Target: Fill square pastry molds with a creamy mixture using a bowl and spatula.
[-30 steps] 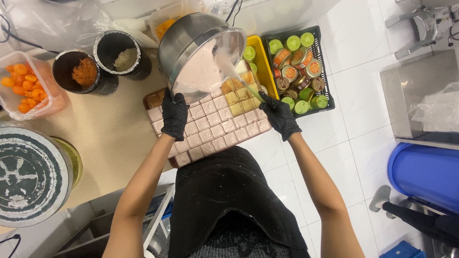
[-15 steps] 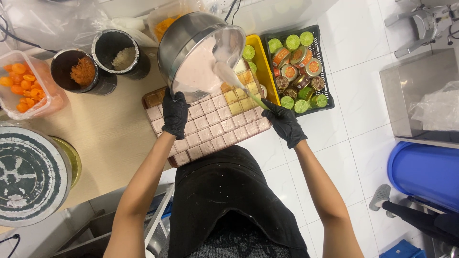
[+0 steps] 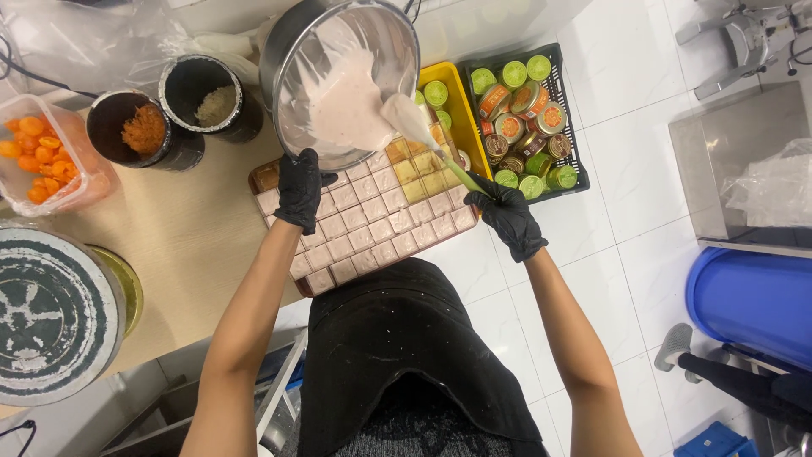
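My left hand, in a black glove, grips the rim of a large steel bowl tilted over a brown mould tray with many square cells. Pale pink batter lies inside the bowl. My right hand, also gloved, holds a spatula with a green handle; its batter-coated blade rests at the bowl's lower rim above the tray. Most cells hold pink batter, while several near the far right look yellowish.
Two black pots, one with orange shreds and one with pale bits, stand at the back left beside a clear tub of orange pieces. A black crate of green-lidded jars sits right. A blue bin stands on the tiled floor.
The bowl has tipped further and faces the camera more. The spatula blade has swept from inside the bowl down to its lower rim, and my right hand has shifted slightly lower.
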